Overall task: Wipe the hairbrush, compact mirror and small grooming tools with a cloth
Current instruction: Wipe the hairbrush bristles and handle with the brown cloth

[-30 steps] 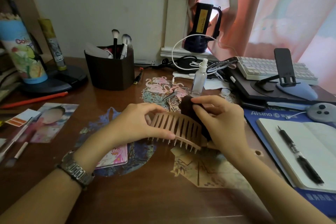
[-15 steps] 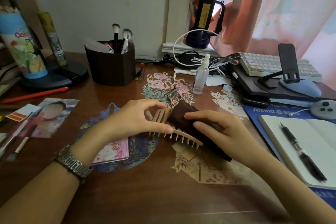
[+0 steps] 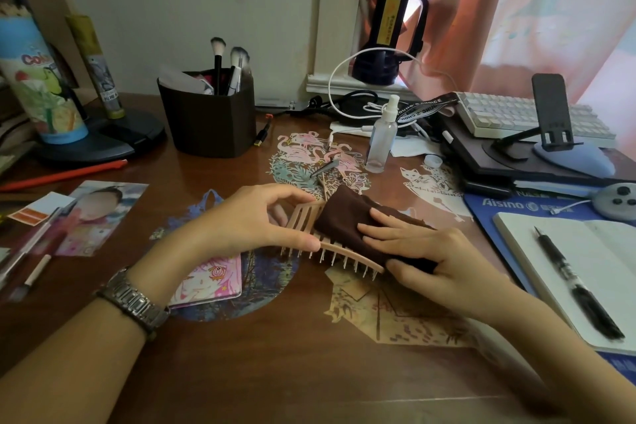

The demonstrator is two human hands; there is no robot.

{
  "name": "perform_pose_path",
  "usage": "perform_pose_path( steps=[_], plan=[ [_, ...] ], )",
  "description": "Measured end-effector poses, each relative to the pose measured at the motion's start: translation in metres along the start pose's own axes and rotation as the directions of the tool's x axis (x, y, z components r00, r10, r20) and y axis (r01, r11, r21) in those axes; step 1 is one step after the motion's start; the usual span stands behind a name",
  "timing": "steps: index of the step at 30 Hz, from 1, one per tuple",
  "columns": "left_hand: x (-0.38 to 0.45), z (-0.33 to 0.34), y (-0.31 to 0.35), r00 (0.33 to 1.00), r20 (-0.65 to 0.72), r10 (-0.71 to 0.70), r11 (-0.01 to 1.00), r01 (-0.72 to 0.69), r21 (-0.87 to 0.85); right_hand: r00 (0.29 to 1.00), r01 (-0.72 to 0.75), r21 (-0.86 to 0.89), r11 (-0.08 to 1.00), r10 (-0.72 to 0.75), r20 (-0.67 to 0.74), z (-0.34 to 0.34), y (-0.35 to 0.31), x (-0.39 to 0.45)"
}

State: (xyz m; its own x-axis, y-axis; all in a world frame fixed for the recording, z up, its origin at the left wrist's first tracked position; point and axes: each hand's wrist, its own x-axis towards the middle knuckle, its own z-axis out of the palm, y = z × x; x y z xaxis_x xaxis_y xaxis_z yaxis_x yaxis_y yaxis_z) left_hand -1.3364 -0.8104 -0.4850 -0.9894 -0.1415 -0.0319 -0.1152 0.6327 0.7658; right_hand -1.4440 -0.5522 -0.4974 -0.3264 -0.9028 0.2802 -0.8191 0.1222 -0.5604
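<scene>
Hairbrush (image 3: pixel 339 253) sits mid-desk (image 3: pixel 275 372), held just off the wood, bristle pins down, slotted back facing up. Long axis runs diagonally: one end toward the far-left corner, the other toward the near-right edge. Left hand (image 3: pixel 251 220) grips the far-left end, thumb on the near rim, fingers curled over the far rim. Right hand (image 3: pixel 423 251) holds the brown cloth (image 3: pixel 344 217) against the brush's back, fingers laid nearly flat on top, thumb tucked under the cloth's near edge, so it is pinching cloth. Cloth covers the right half of the brush and trails toward the right. Small metal tool (image 3: pixel 323 169) lies just beyond the brush, beside a clear spray bottle (image 3: pixel 380 144). Brush holder (image 3: pixel 210 117) stands toward the far-left edge.
</scene>
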Motion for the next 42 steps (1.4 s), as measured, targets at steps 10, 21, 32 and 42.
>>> perform_pose_path(
  steps=[10,21,32,42],
  plan=[
    [0.001,0.003,0.002,1.000,-0.023,0.022,0.999,-0.021,0.036,0.999,0.030,0.060,0.998,-0.028,-0.031,0.009,-0.004,0.012],
    [0.003,0.002,-0.003,1.000,-0.016,0.014,0.998,-0.014,0.058,0.994,0.097,0.000,0.995,-0.097,-0.056,0.021,-0.013,0.033],
    [0.002,-0.003,-0.006,1.000,0.018,0.009,0.997,-0.008,-0.077,0.997,0.053,-0.017,0.998,-0.054,-0.059,0.008,-0.007,0.010],
    [0.000,-0.004,-0.002,1.000,0.010,0.018,0.988,-0.017,-0.150,1.000,0.008,-0.099,0.995,-0.007,0.005,0.008,-0.015,0.020]
  ],
)
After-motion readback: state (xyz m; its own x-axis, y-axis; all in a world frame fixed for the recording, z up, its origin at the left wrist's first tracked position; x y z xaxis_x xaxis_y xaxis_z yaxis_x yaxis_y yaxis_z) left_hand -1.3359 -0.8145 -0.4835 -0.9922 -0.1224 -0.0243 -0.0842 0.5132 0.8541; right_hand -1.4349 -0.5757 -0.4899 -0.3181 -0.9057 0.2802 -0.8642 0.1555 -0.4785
